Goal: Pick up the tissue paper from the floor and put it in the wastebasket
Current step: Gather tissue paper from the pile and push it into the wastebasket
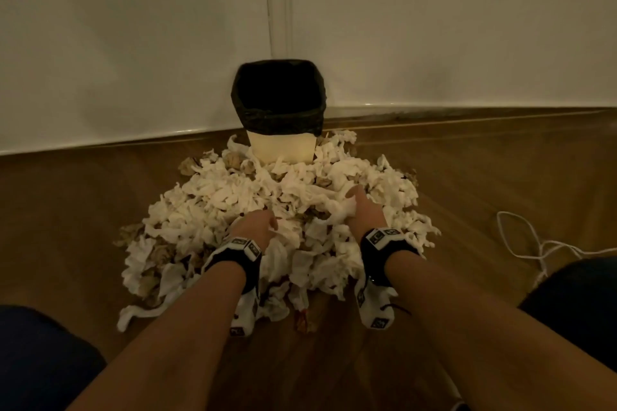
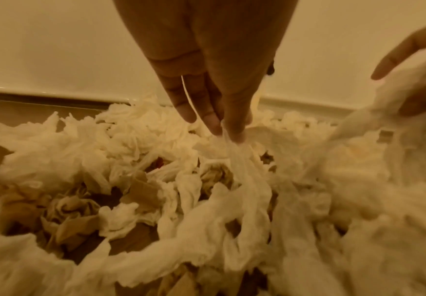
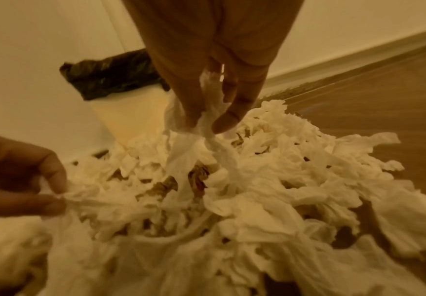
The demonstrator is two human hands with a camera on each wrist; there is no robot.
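A big heap of crumpled white tissue paper (image 1: 253, 203) covers the wooden floor in front of a cream wastebasket (image 1: 282, 147) lined with a black bag, which stands against the wall. My left hand (image 1: 258, 223) reaches down into the near middle of the heap, and its fingertips (image 2: 232, 132) pinch a twisted strand of tissue (image 2: 242, 160). To the right, my right hand (image 1: 359, 207) holds a bunch of tissue (image 3: 207, 124) between thumb and fingers, its strands still trailing into the heap. The basket's inside is dark.
A white wall (image 1: 133, 27) with a pale skirting runs behind the basket. A thin white cord (image 1: 521, 243) lies looped on the floor at the right. My knees in dark cloth (image 1: 36, 360) frame the bottom corners. Bare wooden floor (image 1: 500, 170) surrounds the heap.
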